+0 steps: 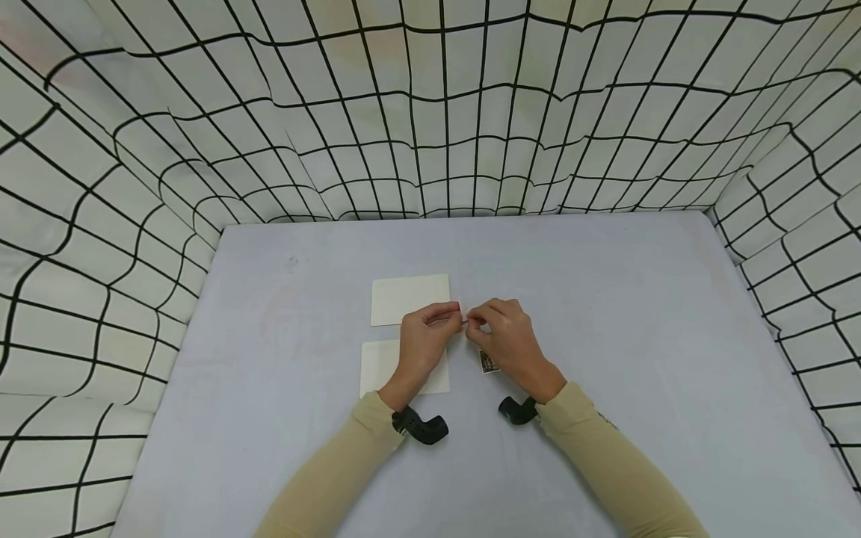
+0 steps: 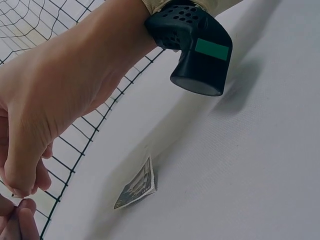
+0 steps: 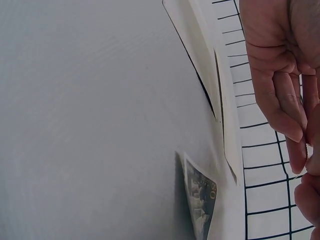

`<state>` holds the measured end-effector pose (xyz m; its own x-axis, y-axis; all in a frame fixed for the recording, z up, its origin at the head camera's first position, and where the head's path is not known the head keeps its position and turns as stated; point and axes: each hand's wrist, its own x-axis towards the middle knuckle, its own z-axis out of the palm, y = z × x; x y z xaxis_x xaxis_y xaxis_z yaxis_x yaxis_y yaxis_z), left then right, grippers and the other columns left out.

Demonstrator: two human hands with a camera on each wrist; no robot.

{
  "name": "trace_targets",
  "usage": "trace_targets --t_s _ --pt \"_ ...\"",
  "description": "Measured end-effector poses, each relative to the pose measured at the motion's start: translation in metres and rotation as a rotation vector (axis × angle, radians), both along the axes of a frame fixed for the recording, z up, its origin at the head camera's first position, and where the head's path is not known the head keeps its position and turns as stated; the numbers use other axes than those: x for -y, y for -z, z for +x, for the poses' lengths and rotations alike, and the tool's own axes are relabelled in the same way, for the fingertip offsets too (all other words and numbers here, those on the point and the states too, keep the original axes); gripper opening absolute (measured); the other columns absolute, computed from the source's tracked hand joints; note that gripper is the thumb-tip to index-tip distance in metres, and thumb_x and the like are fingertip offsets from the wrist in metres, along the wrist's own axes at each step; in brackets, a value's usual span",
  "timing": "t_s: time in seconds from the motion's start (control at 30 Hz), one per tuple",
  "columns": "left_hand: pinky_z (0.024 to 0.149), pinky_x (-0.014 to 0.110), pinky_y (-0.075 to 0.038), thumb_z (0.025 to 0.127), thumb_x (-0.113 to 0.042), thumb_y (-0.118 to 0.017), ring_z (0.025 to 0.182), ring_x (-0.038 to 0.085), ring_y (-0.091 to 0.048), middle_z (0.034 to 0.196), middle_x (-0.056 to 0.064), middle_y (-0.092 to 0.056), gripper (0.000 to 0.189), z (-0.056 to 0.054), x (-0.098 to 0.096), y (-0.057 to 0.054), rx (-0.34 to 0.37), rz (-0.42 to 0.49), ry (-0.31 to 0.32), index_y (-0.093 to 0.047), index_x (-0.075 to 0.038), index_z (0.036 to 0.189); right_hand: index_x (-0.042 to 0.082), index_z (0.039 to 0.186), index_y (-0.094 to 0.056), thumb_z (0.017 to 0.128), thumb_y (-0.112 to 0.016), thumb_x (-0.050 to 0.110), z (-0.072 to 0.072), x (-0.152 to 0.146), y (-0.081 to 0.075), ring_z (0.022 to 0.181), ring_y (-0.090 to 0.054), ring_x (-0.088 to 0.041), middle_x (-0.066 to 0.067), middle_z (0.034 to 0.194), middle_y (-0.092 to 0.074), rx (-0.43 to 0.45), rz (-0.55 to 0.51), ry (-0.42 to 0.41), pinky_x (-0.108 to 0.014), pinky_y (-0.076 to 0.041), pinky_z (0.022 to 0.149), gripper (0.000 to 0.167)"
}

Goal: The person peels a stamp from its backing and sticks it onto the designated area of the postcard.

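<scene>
Over the table, my left hand (image 1: 424,340) and right hand (image 1: 509,338) meet fingertip to fingertip. Both appear to pinch a small thin stamp-like piece (image 3: 309,151), mostly hidden by fingers; a bit of red shows at the left fingertips in the head view. Under the right hand a postage stamp (image 2: 137,188) with a dark picture and white border lies on the cloth, its edges curled up. In the right wrist view, yellow lettering shows on this stamp (image 3: 200,197). Two cream cards (image 1: 403,295) lie by the left hand, the nearer partly covered by it.
A white cloth covers the table (image 1: 605,299). Black netting (image 1: 444,97) over white walls surrounds its back and sides. Each wrist wears a black camera mount, the left one (image 1: 424,428) and the right one (image 1: 516,411) both just above the cloth.
</scene>
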<state>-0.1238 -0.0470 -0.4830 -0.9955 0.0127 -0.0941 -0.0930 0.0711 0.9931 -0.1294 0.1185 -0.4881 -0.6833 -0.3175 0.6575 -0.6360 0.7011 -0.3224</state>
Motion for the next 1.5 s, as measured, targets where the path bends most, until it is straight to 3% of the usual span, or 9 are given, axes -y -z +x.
trace_targets --t_s 0.37,0.77,1.13,1.5 --pt "0.086 0.029 -0.063 0.093 -0.014 -0.075 0.106 0.028 -0.078 0.114 0.016 -0.078 0.024 0.0020 -0.0015 0.0013 0.029 -0.054 0.032 -0.078 -0.006 0.116 0.007 0.076 -0.074 0.075 -0.083 -0.001 -0.0022 -0.0022 0.0017 0.067 -0.066 -0.015 -0.003 0.075 -0.071 -0.030 0.018 -0.010 -0.037 -0.053 0.069 0.013" --pt "0.086 0.030 -0.064 0.093 -0.010 -0.073 0.104 0.031 -0.078 0.113 0.020 -0.077 0.023 0.0023 -0.0023 0.0017 0.001 -0.073 0.040 -0.077 -0.001 0.114 0.007 0.076 -0.073 0.073 -0.082 -0.003 -0.0028 -0.0019 0.0030 0.065 -0.065 -0.016 -0.003 0.074 -0.071 -0.019 0.009 -0.028 -0.037 -0.049 0.069 0.013" --pt "0.085 0.026 -0.063 0.094 -0.008 -0.073 0.106 0.032 -0.077 0.117 0.020 -0.076 0.022 0.0023 -0.0024 0.0032 -0.005 -0.068 0.060 -0.076 -0.001 0.114 0.007 0.079 -0.070 0.076 -0.077 -0.002 -0.0013 -0.0042 0.0022 0.067 -0.065 -0.017 -0.004 0.074 -0.071 0.072 -0.011 -0.041 -0.037 -0.044 0.073 0.012" --pt "0.086 0.026 -0.063 0.095 -0.010 -0.072 0.106 0.031 -0.078 0.116 0.019 -0.077 0.022 0.0018 -0.0006 0.0043 -0.025 -0.090 0.058 -0.077 -0.001 0.114 0.006 0.081 -0.071 0.080 -0.078 0.000 -0.0012 -0.0044 0.0025 0.071 -0.066 -0.018 -0.005 0.077 -0.071 0.109 -0.019 -0.041 -0.037 -0.044 0.074 0.009"
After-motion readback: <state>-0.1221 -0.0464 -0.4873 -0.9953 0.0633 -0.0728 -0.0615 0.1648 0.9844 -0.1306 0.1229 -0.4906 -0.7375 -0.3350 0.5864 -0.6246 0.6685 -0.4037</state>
